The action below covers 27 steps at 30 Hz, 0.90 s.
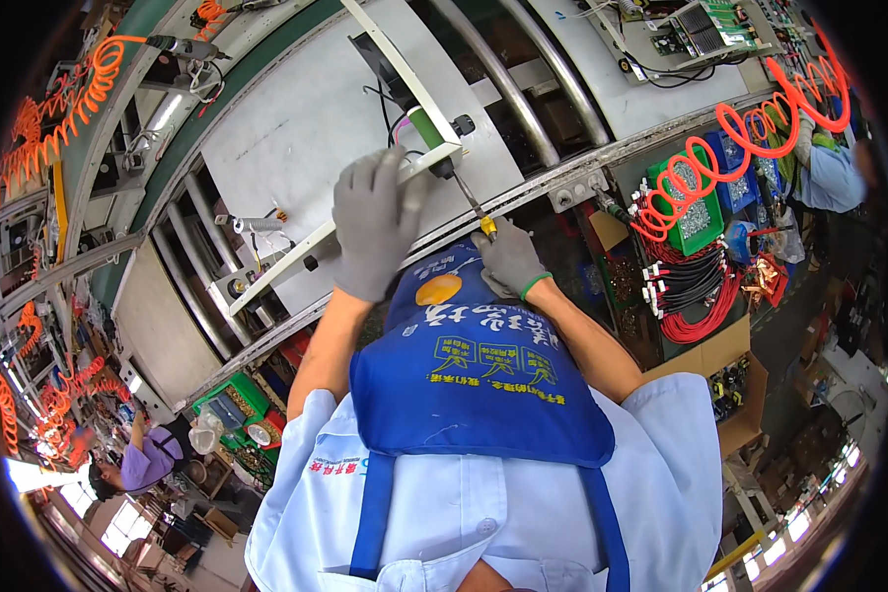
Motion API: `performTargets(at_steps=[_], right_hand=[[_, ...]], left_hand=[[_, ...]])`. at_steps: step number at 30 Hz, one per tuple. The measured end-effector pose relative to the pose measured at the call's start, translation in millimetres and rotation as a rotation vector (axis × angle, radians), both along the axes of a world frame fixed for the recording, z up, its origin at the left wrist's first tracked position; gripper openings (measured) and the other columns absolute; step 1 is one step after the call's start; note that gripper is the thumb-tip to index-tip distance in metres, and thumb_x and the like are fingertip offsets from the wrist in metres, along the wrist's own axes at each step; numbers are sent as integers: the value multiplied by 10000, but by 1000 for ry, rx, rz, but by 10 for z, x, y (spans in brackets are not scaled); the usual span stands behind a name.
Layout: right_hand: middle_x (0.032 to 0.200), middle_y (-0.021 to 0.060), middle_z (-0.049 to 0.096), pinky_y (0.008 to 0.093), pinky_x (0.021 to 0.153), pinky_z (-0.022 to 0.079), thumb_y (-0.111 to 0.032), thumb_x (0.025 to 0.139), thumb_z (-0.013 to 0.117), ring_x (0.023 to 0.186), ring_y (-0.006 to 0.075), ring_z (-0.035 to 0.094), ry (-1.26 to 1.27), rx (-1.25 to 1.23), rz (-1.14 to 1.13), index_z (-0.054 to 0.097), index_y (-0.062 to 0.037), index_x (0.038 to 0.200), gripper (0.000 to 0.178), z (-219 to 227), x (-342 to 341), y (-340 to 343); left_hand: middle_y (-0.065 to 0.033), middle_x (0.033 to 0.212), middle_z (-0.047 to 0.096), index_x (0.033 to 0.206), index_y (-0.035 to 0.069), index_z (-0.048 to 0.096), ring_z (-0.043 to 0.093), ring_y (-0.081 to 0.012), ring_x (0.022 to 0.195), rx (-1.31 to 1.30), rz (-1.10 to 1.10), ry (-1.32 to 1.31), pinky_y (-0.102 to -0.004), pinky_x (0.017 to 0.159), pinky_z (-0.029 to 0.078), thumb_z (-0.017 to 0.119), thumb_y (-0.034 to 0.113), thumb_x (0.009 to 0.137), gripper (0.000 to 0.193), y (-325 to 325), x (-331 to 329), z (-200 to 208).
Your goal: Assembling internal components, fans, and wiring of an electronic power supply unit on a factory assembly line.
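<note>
A thin pale metal frame lies at an angle over a light board. My gloved left hand is over its near bar, with fingers partly blurred, so their grip on the bar is unclear. At the frame's corner sit a green cylindrical part and a black knob-like part. My gloved right hand, close to my apron, is closed around a screwdriver with a yellow handle. The screwdriver's shaft points up to a black fitting under that corner; whether the tip touches it is hard to see.
Metal rollers run beside the light board. At right are a green bin of small hardware, bundled red and black cables and a coiled orange hose. Co-workers stand far left and far right.
</note>
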State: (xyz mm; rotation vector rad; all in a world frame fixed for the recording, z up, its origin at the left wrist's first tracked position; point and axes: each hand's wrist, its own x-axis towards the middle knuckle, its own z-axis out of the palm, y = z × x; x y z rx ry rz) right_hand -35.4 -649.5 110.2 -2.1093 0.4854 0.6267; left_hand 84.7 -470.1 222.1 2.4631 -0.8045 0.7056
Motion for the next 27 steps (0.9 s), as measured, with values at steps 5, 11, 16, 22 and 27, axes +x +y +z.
performTargets(at_steps=[5,11,16,22,27], right_hand=[[874,268,659,505,749,511,-267,899,655,860,454,647,-78,50,-53,608,22,984,304,-269,-31,56],[795,236,626,508,674,492,-241,884,684,791,463,621,-420,126,-117,599,-27,941,237,-1102,114,167],[791,245,625,497,652,495,-251,895,679,792,461,623,-501,185,-167,593,-35,933,235,-1263,270,335],[840,250,659,488,719,516,-296,898,665,820,443,650,-178,92,-55,632,-7,992,306,-701,154,208],[599,117,572,394,421,406,-268,955,636,449,240,542,535,273,-67,576,-8,766,327,584,567,-211]], left_hand=[[-119,703,597,869,73,600,599,-319,606,291,67,401,-416,535,446,592,329,978,278,87,25,-181],[-109,645,560,785,85,541,581,-302,549,359,40,395,-409,483,427,612,370,951,337,103,88,-193],[-108,642,561,786,80,535,581,-302,545,372,52,372,-411,479,426,616,364,945,335,191,154,-202],[-91,646,590,793,91,560,606,-285,542,354,66,338,-408,474,453,626,377,932,325,213,199,-239],[-84,613,587,754,96,570,611,-271,527,254,25,309,-394,460,462,639,404,923,358,92,197,-237]])
